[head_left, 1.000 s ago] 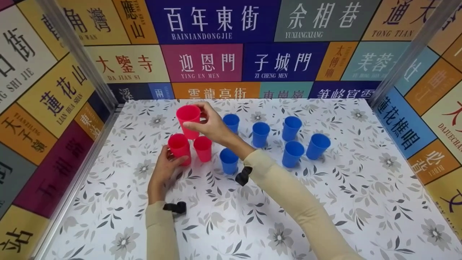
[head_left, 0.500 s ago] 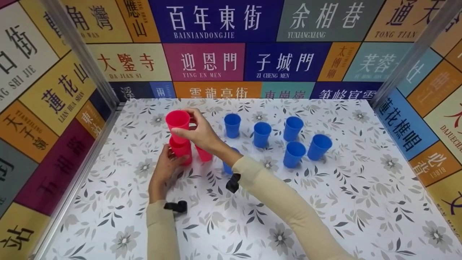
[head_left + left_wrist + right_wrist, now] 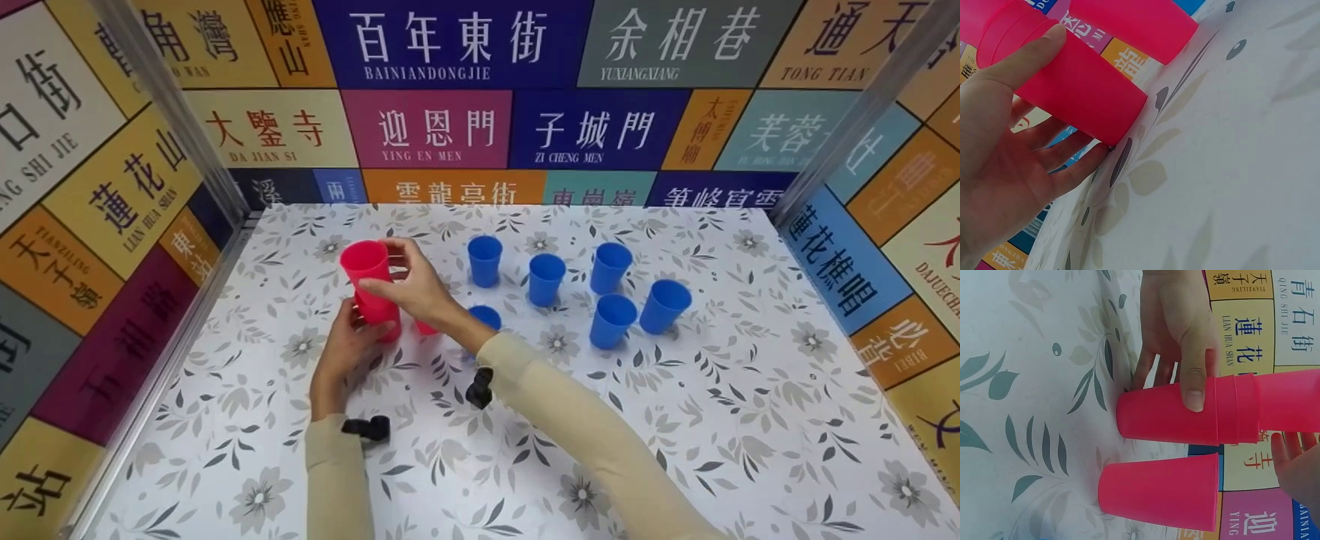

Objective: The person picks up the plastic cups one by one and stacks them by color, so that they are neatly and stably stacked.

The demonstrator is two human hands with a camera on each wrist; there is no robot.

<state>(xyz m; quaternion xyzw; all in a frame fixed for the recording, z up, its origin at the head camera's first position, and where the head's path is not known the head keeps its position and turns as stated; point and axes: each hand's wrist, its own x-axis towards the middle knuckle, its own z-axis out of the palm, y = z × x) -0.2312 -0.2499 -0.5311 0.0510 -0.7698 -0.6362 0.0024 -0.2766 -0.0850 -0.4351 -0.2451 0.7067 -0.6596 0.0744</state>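
In the head view, my left hand [image 3: 346, 349] grips a red plastic cup [image 3: 1157, 410] low on the table. The right wrist view shows several stacked rims at that cup's mouth. My right hand [image 3: 424, 289] holds another red cup [image 3: 365, 259] by its side, upright, with its lower end inside the stack. How deep it sits is partly hidden by the rims. Beside the stack stands a separate red cup [image 3: 1157, 492], mostly covered by my right hand in the head view. The left thumb [image 3: 1044, 45] lies along the gripped cup's side.
Several blue cups stand upright to the right, among them a back one [image 3: 485, 262], a rightmost one [image 3: 665, 306] and one partly behind my right forearm [image 3: 486, 316]. The table [image 3: 675, 420] has a floral cover. Walls with printed signs [image 3: 442, 127] enclose its back and sides.
My right hand has brought its red cup leftward and down into the stack that my left hand holds. The left hand has stayed in place. The blue cups have not moved.
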